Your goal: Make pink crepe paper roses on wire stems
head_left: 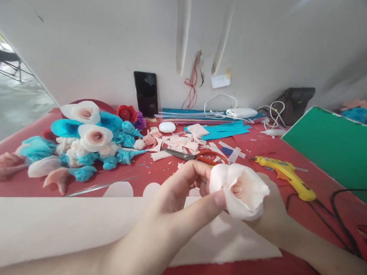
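A pale pink paper flower (245, 194) with a rolled centre faces me, tilted to the right, above the table. The thumb and fingers of my left hand (183, 199) pinch a petal at its left side. My right hand (272, 208) is wrapped behind the flower at its base; the bloom hides most of those fingers. Below lies a long sheet of pale paper (74, 222), with rounded paper petals (119, 189) along its far edge. Red-handled scissors (197, 156) rest beyond my left hand among pink paper scraps (183, 142).
Finished blue, white and pink paper flowers (88, 136) pile up at the left, near thin wires (97, 186). A yellow glue gun (288, 171) with a black cord lies right, beside a green board (333, 149). A phone (146, 94) leans on the wall.
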{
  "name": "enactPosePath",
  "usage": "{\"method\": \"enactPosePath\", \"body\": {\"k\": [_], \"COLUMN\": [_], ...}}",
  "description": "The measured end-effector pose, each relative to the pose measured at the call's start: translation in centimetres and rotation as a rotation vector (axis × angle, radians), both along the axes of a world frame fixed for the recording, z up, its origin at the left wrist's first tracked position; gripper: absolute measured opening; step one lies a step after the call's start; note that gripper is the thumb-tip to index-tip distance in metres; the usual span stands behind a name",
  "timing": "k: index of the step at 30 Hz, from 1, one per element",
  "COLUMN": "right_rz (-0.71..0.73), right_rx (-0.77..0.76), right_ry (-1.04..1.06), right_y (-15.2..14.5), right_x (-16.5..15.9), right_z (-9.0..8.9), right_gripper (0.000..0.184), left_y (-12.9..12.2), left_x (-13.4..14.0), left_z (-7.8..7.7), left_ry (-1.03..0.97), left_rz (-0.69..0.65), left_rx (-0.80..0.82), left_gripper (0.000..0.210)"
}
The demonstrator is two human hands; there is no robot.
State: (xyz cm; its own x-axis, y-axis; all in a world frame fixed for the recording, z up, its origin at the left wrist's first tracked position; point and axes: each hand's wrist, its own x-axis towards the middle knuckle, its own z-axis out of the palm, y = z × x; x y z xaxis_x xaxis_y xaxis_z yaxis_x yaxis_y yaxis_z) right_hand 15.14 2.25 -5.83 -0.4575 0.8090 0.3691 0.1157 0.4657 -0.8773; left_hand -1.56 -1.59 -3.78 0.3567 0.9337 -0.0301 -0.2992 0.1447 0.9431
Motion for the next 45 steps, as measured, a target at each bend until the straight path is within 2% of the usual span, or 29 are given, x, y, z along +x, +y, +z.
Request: {"method": "enactPosePath", "body": {"k": [7, 16, 23, 35, 42, 45], "right_rz": [-0.052, -0.056, -0.141, -0.002, 0.007, 0.029], "right_rx": [0.137, 0.232, 0.376, 0.218, 0.251, 0.214], "right_ry": [-0.078, -0.052, -0.115, -0.020, -0.045, -0.052], "right_y": [-0.2, -0.2, -0.6, -0.4, -0.3, -0.4], "right_x": [-0.2, -0.3, -0.4, -0.4, -0.2, -0.2], "right_z": [0.8, 0.6, 1.0, 0.4, 0.0, -0.2], "right_gripper": [0.014, 0.016, 0.012, 0.015, 0.015, 0.015], "left_y": [-0.2, 0.2, -0.1, 0.1, 0.3, 0.3], "left_x": [-0.1, 0.6, 0.2, -0.3, -0.3, -0.3], "left_z": [-0.3, 0.2, 0.2, -0.1, -0.1, -0.1], "left_ry": [-0.016, 0.076, 0.054, 0.158, 0.178, 0.220], "left_rz": [0.006, 0.044, 0.013, 0.001, 0.018, 0.025], "left_rx": [0.007, 0.151, 0.108, 0.115, 0.175, 0.183], "left_gripper": [0.009, 0.022, 0.027, 0.028, 0.021, 0.021]}}
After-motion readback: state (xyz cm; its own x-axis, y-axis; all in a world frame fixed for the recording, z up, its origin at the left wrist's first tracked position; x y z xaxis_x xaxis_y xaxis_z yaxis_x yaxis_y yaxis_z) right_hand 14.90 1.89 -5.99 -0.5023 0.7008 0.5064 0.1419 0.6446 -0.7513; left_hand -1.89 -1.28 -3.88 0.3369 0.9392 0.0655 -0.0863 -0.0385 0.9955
